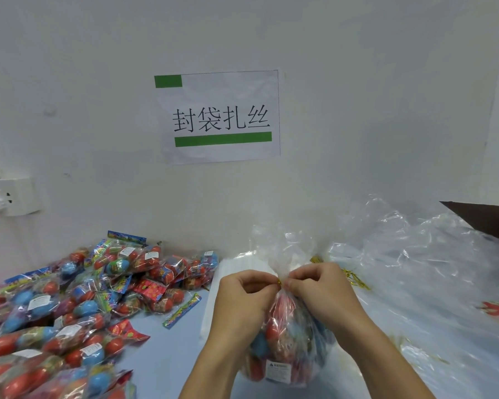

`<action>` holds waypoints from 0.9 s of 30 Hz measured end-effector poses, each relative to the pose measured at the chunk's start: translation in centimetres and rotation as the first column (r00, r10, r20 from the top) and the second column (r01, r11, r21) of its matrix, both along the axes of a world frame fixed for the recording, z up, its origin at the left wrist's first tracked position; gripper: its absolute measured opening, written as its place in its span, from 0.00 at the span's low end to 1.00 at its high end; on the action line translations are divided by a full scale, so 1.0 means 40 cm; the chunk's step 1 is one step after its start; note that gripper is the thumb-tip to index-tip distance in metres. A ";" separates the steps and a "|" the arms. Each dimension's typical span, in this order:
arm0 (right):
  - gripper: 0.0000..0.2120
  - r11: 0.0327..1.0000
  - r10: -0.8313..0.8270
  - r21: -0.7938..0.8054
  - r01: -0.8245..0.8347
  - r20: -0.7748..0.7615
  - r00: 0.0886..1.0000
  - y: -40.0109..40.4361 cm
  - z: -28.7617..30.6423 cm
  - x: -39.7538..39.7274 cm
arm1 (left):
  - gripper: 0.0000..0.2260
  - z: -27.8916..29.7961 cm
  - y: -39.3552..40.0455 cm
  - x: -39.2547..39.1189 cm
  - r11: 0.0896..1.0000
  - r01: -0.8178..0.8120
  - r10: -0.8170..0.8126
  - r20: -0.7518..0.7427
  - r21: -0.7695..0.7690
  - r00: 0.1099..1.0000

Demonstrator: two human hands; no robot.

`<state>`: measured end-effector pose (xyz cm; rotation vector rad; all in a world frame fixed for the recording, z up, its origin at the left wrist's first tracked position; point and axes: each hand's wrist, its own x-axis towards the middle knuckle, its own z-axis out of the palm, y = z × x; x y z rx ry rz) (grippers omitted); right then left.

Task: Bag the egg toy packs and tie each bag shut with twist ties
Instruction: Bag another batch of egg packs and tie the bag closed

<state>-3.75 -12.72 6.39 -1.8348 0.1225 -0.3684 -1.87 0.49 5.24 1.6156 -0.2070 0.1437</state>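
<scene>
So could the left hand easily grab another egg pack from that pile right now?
Probably not at once: the left hand is pinching the gold twist tie on the bag. Once it lets go, nothing blocks the pile of egg packs beside it.

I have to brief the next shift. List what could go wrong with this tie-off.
Both the left hand and right hand pinch the gold twist tie at the bag neck; few turns might let it unwind. The thin film could tear under hard twisting. The bag may tip once released.
</scene>
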 end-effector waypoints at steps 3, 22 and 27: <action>0.10 0.996 0.060 -0.065 -0.059 0.009 0.998 0.002 -0.001 -0.006 | 0.07 0.000 0.006 0.001 1.000 0.018 -0.018 -0.017 0.001 1.000; 0.08 0.978 0.095 0.198 -0.068 -0.132 0.987 0.004 -0.003 -0.006 | 0.11 0.004 0.015 -0.006 0.985 -0.002 -0.019 0.122 0.173 0.992; 0.08 0.993 0.056 0.111 -0.050 -0.052 0.997 0.005 -0.009 0.000 | 0.06 0.008 0.006 -0.010 0.978 -0.055 0.009 0.221 0.203 0.975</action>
